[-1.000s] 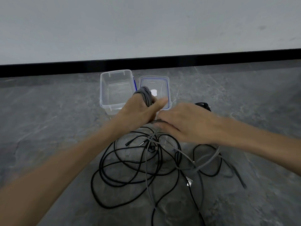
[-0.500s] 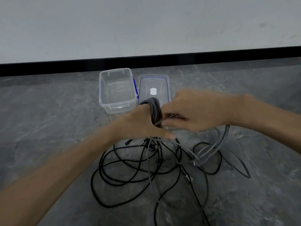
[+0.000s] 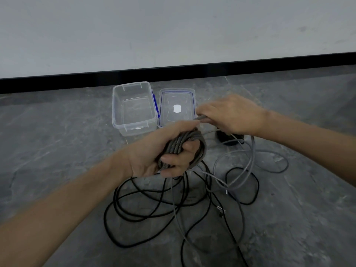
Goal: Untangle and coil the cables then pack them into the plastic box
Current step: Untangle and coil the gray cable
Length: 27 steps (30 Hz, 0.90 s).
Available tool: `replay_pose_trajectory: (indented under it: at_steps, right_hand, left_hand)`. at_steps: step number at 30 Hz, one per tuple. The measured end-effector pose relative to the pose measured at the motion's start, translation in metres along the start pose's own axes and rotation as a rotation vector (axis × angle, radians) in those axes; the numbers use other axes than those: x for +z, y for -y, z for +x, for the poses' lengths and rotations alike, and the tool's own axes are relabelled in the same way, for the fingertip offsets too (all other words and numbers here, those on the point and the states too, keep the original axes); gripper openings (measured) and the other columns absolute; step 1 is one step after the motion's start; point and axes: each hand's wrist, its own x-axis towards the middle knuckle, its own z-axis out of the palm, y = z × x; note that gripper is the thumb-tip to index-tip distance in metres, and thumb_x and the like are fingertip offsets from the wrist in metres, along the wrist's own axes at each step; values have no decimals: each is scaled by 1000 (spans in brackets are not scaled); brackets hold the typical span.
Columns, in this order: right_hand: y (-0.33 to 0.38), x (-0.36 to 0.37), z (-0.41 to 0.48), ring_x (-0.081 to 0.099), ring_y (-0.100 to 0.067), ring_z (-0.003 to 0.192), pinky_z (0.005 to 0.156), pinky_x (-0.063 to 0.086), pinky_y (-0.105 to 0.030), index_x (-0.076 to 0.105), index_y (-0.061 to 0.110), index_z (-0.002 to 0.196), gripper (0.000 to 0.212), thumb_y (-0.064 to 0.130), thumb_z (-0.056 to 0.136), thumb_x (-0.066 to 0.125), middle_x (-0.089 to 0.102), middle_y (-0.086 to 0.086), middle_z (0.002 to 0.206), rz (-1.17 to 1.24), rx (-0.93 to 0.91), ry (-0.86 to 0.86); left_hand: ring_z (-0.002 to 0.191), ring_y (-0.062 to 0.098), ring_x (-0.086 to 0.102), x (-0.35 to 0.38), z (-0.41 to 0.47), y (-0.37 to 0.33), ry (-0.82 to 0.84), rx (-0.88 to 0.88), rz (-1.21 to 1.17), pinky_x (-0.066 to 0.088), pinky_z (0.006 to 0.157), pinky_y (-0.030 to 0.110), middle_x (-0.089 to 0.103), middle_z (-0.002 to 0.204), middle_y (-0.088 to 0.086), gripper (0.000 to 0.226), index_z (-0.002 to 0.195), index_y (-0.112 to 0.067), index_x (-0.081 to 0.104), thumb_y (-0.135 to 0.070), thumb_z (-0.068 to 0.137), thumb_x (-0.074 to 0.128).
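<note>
grey cable coil (image 3: 181, 146) wound round left hand (image 3: 152, 158), fingers curled gripping it. right hand (image 3: 231, 114) at 2 o'clock pinches loose strand. plastic box (image 3: 134, 128) at 11 o'clock on floor (image 3: 57, 151); black cables (image 3: 163, 205) at 6.

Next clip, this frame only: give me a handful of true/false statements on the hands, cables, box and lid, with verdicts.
1. The left hand grips a coil of grey cable. True.
2. The plastic box holds a coiled cable. False: it is empty.
3. The lid lies on the floor, right of the plastic box. True.
4. The right hand rests flat on the floor. False: it is raised, and its fingers pinch the free run of the grey cable.
5. Black cables lie tangled on the floor. True.
</note>
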Motion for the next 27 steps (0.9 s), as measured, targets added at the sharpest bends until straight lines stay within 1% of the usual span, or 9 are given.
replay_pose_trajectory:
  at_steps: [3, 6, 9, 11, 15, 20, 23, 25, 27]
  right_hand:
    - [1, 21, -13, 54, -30, 42, 37, 39, -26, 58, 1, 95, 54, 39, 104, 20, 61, -12, 65, 98, 178, -13]
    - [15, 43, -20, 53, -35, 41, 37, 35, -30, 57, -3, 90, 46, 31, 93, 26, 58, -18, 58, 246, 322, 20]
    - [39, 57, -11, 57, -39, 59, 52, 43, -42, 54, 3, 95, 36, 29, 98, 29, 61, -22, 70, 373, 450, 88]
    - [56, 61, -2, 56, -36, 68, 62, 41, -41, 49, 4, 92, 31, 27, 104, 31, 61, -17, 77, 474, 540, 93]
    - [83, 61, 11, 50, -17, 56, 58, 34, -35, 53, 11, 86, 38, 35, 104, 30, 53, -1, 63, 584, 624, 89]
    - [93, 58, 6, 54, -21, 59, 58, 41, -34, 53, 9, 85, 38, 33, 104, 32, 55, -2, 62, 669, 645, 125]
    - [99, 53, 4, 57, -24, 69, 66, 44, -35, 58, 1, 91, 37, 29, 104, 36, 61, -10, 72, 795, 681, 206]
    - [106, 49, 1, 51, -13, 59, 59, 42, -28, 61, 4, 85, 37, 29, 103, 39, 55, 1, 62, 878, 745, 257]
    - [108, 44, -2, 35, -6, 42, 42, 30, -19, 58, 12, 75, 38, 31, 102, 41, 40, 10, 46, 1093, 899, 279]
  left_hand:
    - [29, 13, 46, -2, 0, -3, 149, 60, -212, 39, 35, 18, 44, 37, -6, 42, 61, -17, 51, -46, 89, 43]
    - [34, 18, 52, 5, 4, -10, 192, 202, -431, 44, 37, 23, 50, 41, 1, 38, 64, -11, 51, -38, 91, 46]
    - [34, 12, 44, 12, 14, -18, -101, 414, -427, 43, 38, 22, 42, 42, -3, 37, 60, -14, 46, -35, 91, 43]
    - [36, 8, 42, 15, 18, -21, -312, 544, -391, 40, 39, 19, 38, 46, -6, 40, 60, -16, 44, -33, 96, 40]
    - [44, 8, 45, 5, 21, -24, -618, 626, -97, 40, 49, 17, 36, 51, -9, 37, 67, -19, 38, -42, 97, 43]
    - [46, 10, 44, -14, 19, -19, -823, 639, 127, 34, 51, 21, 34, 52, -9, 43, 64, -21, 35, -44, 100, 40]
    - [47, 11, 44, -26, 19, -12, -897, 683, 214, 37, 52, 23, 35, 52, -8, 45, 63, -20, 35, -42, 102, 42]
    - [47, 11, 44, -38, 17, -7, -934, 706, 351, 36, 54, 26, 36, 52, 0, 50, 61, -15, 33, -42, 100, 44]
    - [47, 16, 47, -53, 11, -2, -1001, 667, 574, 36, 53, 23, 37, 51, 13, 58, 57, -4, 36, -41, 101, 44]
